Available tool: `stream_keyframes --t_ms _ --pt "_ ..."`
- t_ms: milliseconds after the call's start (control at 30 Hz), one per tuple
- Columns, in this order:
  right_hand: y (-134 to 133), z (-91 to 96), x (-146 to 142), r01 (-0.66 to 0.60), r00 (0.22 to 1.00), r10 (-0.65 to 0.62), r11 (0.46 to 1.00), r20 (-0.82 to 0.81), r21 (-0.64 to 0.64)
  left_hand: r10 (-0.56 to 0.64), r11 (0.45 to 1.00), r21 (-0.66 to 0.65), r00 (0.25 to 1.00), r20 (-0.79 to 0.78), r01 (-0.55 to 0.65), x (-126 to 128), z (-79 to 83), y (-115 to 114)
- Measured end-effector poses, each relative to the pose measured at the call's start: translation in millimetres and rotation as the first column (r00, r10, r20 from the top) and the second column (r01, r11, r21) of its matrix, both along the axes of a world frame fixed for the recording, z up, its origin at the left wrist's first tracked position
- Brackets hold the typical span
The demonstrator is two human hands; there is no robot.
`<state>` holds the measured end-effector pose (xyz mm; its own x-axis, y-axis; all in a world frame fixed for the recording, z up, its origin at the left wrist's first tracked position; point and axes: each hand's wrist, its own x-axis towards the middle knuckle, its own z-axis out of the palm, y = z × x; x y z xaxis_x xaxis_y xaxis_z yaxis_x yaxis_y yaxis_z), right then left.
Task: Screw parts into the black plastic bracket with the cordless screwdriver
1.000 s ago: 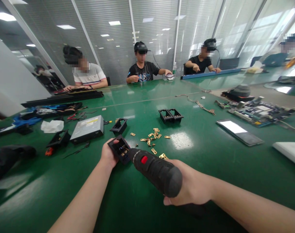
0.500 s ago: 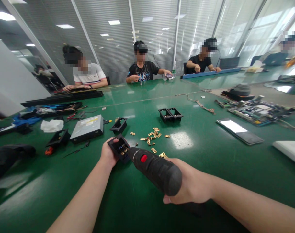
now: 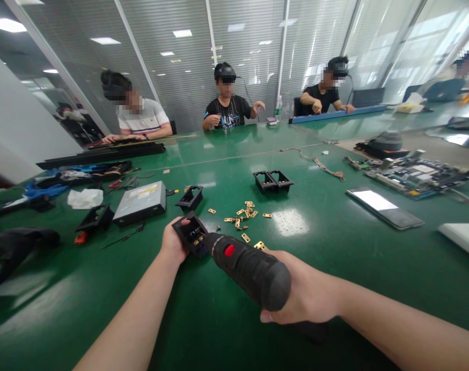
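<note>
My left hand (image 3: 173, 242) grips a small black plastic socket housing (image 3: 191, 233) with brass parts inside, tilted on the green table (image 3: 219, 319). My right hand (image 3: 301, 296) is wrapped round a black electric screwdriver (image 3: 247, 268) with a red button. Its front end points into the housing. Several small brass contact pieces (image 3: 244, 214) lie scattered just beyond the housing.
Other black housings lie at the back: one (image 3: 190, 197) on the left, a pair (image 3: 273, 181) in the middle. A grey drive box (image 3: 140, 202), a phone (image 3: 384, 207), a circuit board (image 3: 415, 175) and tools on the left lie around. Three people sit at the far side.
The view has shifted slightly; my hands, the housing and the screwdriver keep their hold and sit a little higher in the picture. The person in the middle at the far side raised a hand.
</note>
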<state>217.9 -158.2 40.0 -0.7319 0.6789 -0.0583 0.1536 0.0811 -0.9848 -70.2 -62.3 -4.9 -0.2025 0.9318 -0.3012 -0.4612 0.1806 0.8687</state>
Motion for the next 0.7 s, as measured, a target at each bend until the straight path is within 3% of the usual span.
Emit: stream_keyframes --t_ms 200,367,500,700 --pt "-2.5 2.0 1.4 -0.026 1.000 0.026 0.999 0.010 -0.046 0.012 1.000 -0.018 1.000 0.014 -0.012 1.2 0.8 -0.6" --pt "-0.2 0.2 1.1 -0.019 0.999 0.020 1.000 -0.043 0.020 0.027 0.999 -0.028 1.000 0.009 -0.027 0.5 -0.3 0.0" --pt "1.3 -0.5 -0.5 -0.033 0.994 0.028 0.999 -0.110 -0.044 0.026 1.000 -0.014 1.000 0.015 -0.026 1.6 0.6 -0.5" --pt "0.7 11.4 -1.0 -0.019 0.998 0.016 0.999 -0.061 -0.046 0.051 0.998 -0.046 0.998 0.021 -0.050 1.4 0.2 0.5"
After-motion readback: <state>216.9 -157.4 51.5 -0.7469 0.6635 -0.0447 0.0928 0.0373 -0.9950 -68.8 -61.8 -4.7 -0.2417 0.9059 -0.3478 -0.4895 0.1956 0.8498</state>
